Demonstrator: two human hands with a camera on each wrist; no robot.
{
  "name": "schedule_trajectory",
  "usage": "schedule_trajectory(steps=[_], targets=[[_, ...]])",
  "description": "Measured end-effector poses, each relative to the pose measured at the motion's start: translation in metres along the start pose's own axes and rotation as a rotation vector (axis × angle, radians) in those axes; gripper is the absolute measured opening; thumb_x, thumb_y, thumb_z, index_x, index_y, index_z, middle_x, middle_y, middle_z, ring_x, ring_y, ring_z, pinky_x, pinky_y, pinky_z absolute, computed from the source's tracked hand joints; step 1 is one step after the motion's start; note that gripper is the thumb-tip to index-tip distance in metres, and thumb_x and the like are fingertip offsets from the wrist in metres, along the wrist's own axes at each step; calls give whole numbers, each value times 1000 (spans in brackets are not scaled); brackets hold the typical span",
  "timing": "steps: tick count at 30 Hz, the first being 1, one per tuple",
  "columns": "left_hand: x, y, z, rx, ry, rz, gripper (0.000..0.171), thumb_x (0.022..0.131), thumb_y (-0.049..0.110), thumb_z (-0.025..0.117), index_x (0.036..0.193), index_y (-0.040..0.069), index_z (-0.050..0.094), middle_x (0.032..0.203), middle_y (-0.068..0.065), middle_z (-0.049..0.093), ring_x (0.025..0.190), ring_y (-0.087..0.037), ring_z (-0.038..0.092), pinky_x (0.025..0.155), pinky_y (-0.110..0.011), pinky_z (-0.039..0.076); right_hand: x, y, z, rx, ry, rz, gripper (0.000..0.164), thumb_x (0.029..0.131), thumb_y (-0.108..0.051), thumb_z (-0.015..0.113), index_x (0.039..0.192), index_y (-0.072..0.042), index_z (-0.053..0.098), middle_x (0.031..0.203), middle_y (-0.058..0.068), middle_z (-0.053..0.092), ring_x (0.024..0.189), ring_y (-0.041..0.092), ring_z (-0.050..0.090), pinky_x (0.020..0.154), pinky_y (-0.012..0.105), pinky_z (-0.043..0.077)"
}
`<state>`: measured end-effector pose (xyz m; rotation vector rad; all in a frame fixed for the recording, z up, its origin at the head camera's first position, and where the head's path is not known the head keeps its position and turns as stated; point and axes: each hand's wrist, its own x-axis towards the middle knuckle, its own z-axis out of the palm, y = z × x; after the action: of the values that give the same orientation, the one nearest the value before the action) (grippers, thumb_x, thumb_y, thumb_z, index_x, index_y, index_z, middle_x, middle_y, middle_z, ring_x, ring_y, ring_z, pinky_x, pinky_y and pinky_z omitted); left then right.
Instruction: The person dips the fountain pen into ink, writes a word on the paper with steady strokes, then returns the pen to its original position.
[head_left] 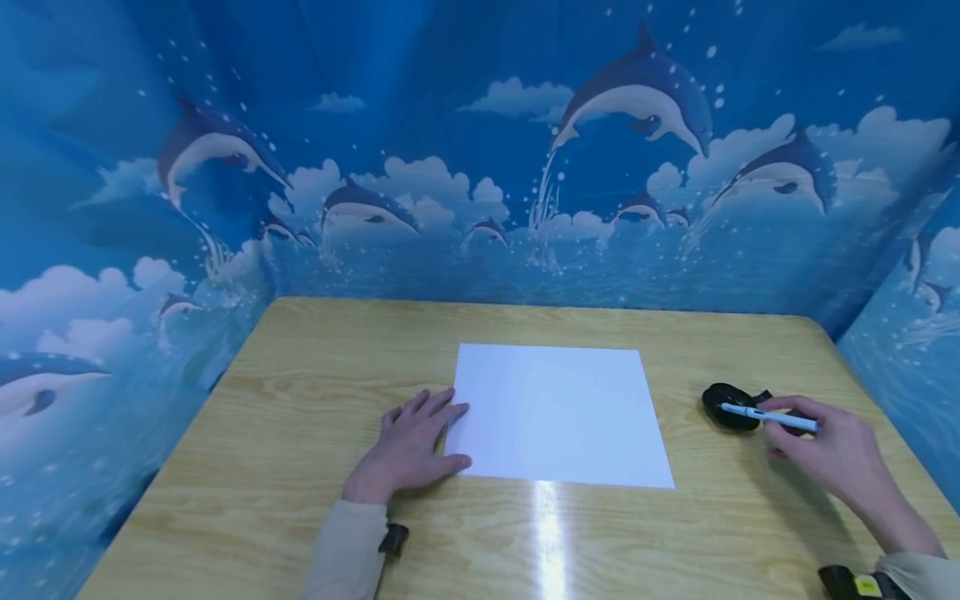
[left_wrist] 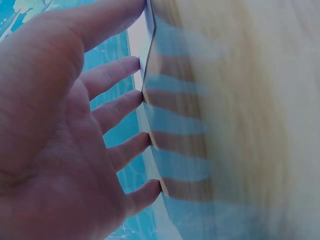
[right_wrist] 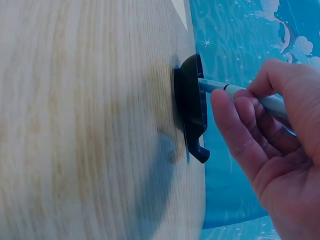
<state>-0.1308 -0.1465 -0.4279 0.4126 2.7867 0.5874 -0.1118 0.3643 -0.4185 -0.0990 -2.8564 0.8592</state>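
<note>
A blank white sheet of paper (head_left: 555, 417) lies on the wooden table. My left hand (head_left: 408, 446) rests at its left side, fingers spread, with fingertips and thumb touching the paper's edge. To the right of the sheet sits a small black dish (head_left: 722, 398) with a short handle. My right hand (head_left: 836, 450) pinches a slim light-blue pen (head_left: 791, 420) between thumb and fingers. In the right wrist view, the pen's front end (right_wrist: 212, 85) points at the dish (right_wrist: 189, 97) and its tip is hidden behind the rim. Whether the tip touches the dish, I cannot tell.
The wooden table (head_left: 315, 358) reaches back to a blue curtain (head_left: 450, 192) printed with dolphins, which also hangs at both sides. A light glare (head_left: 550, 533) shines on the tabletop in front of the paper. Black straps sit on both wrists.
</note>
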Motion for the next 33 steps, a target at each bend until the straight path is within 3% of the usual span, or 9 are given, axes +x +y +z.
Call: schedule_trajectory(steps=[10, 20, 25, 29, 33], targets=[[0, 0, -1, -6, -11, 6, 70, 91, 47, 73, 152, 21, 49, 169, -5, 31, 157, -41, 22, 117, -75, 20, 4, -1, 2, 52, -13, 58, 37, 95, -40, 73, 112, -8, 70, 66, -1, 76, 58, 4, 69, 54, 21, 44], [-2, 1, -3, -32, -30, -10, 72, 91, 48, 73, 153, 21, 48, 168, -4, 32, 156, -40, 23, 118, -74, 21, 4, 2, 12, 145, -14, -1, 17, 93, -19, 75, 98, -8, 63, 67, -3, 71, 53, 10, 66, 51, 23, 47], [1, 0, -4, -40, -24, 2, 71, 91, 48, 73, 152, 20, 49, 168, -5, 32, 155, -42, 25, 116, -75, 23, 3, 0, 13, 114, -41, 13, 16, 96, -19, 69, 107, -9, 65, 68, 0, 70, 53, 13, 64, 49, 25, 45], [6, -1, -4, -26, -12, 15, 71, 91, 47, 73, 152, 20, 49, 169, -5, 32, 156, -41, 24, 116, -76, 22, 6, -3, 13, 74, -88, 50, 26, 100, -29, 64, 118, -12, 70, 67, 2, 69, 53, 16, 61, 47, 30, 41], [13, -2, -4, -3, -11, 14, 74, 90, 49, 73, 154, 23, 47, 169, -4, 31, 157, -38, 23, 118, -76, 19, 12, -4, 13, 52, -107, 39, 30, 100, -35, 65, 116, -10, 72, 69, 0, 70, 54, 14, 62, 48, 29, 44]])
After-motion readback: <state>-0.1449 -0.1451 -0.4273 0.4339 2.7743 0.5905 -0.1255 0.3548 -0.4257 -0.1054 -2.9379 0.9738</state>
